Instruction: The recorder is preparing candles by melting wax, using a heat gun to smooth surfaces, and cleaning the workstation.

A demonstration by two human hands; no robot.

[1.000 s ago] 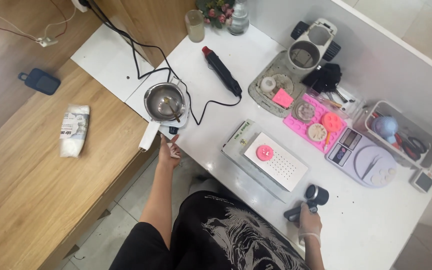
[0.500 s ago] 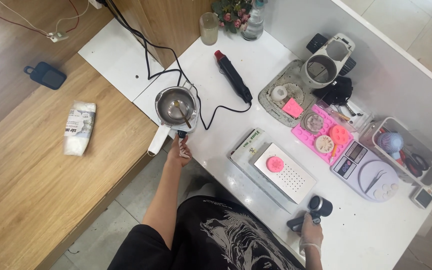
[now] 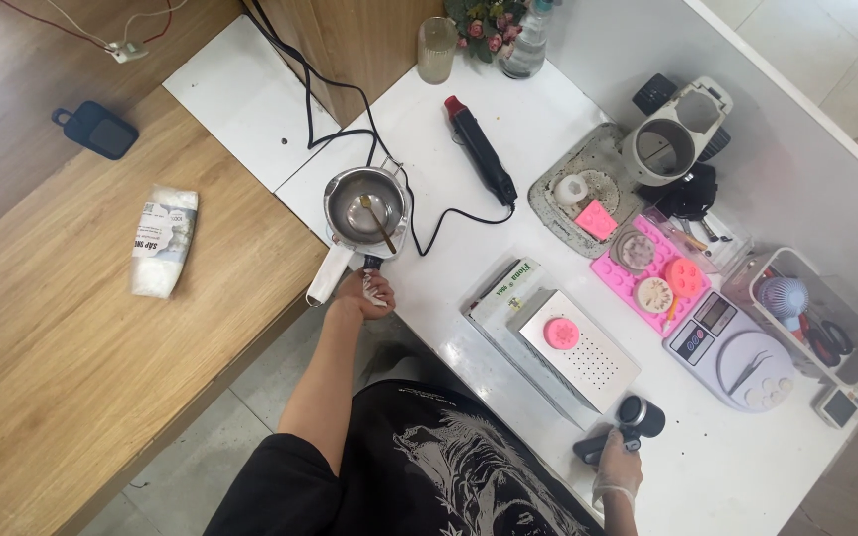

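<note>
I see left hand (image 3: 364, 294) pinching black knob (image 3: 370, 263) below round steel pot (image 3: 364, 205) (spoon inside). Gloved right hand (image 3: 617, 467) clamped on black cylindrical tool (image 3: 628, 424); hands well apart.

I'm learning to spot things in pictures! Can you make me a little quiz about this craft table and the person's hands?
1. True or false: the left hand is at the black knob below the metal pot.
2. What does the right hand hold? A) a black handheld tool B) a pair of scissors C) a paintbrush
3. What colour is the round piece lying on the white perforated box?

Key: 1 true. 2 A. 3 pink.
</note>
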